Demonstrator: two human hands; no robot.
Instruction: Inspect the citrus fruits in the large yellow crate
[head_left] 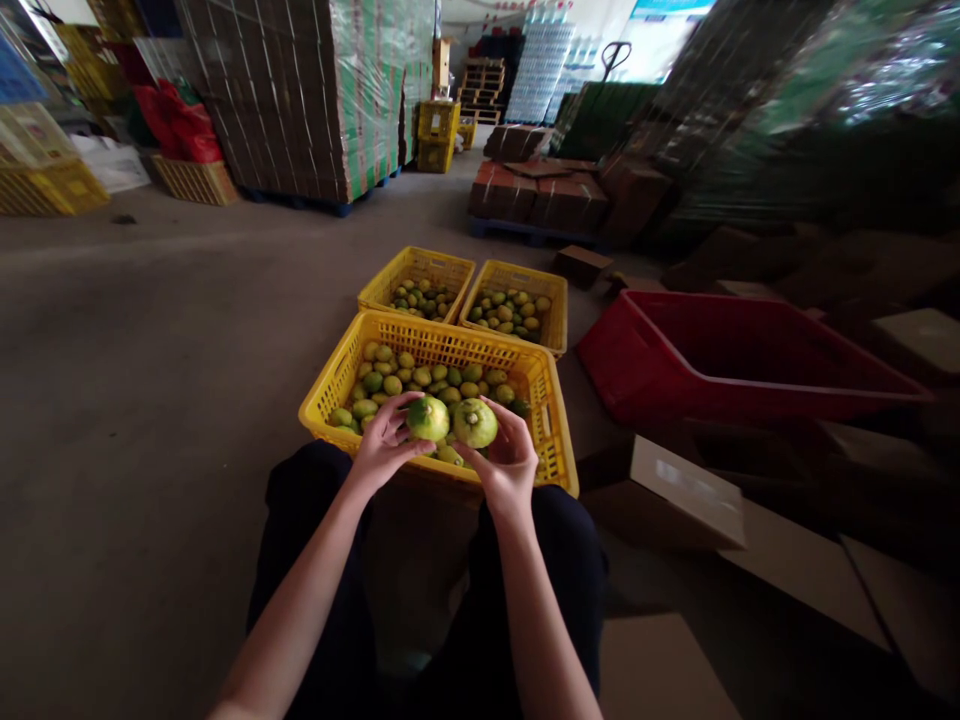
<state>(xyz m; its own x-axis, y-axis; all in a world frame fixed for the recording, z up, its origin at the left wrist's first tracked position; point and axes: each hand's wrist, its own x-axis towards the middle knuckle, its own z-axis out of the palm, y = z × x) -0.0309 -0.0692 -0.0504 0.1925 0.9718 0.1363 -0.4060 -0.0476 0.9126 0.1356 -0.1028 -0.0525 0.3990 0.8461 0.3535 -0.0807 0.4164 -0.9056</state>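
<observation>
My left hand (385, 445) is closed around a yellow-green lemon (428, 418). Beside it, my right hand (511, 455) grips a second lemon (475, 423), greener and with its stem end facing me. The two fruits are held side by side, close together, over the near part of a yellow plastic crate (564, 440). Many green and yellow lemons (421, 376) lie loose inside that crate, partly hidden behind my hands.
Two more yellow crates (367, 292) of lemons stand just beyond. To the right are a red tub (622, 370) and cardboard boxes (686, 490). Wrapped pallet stacks (270, 100) and bundled flat cartons (502, 190) stand farther back on the concrete floor (150, 400).
</observation>
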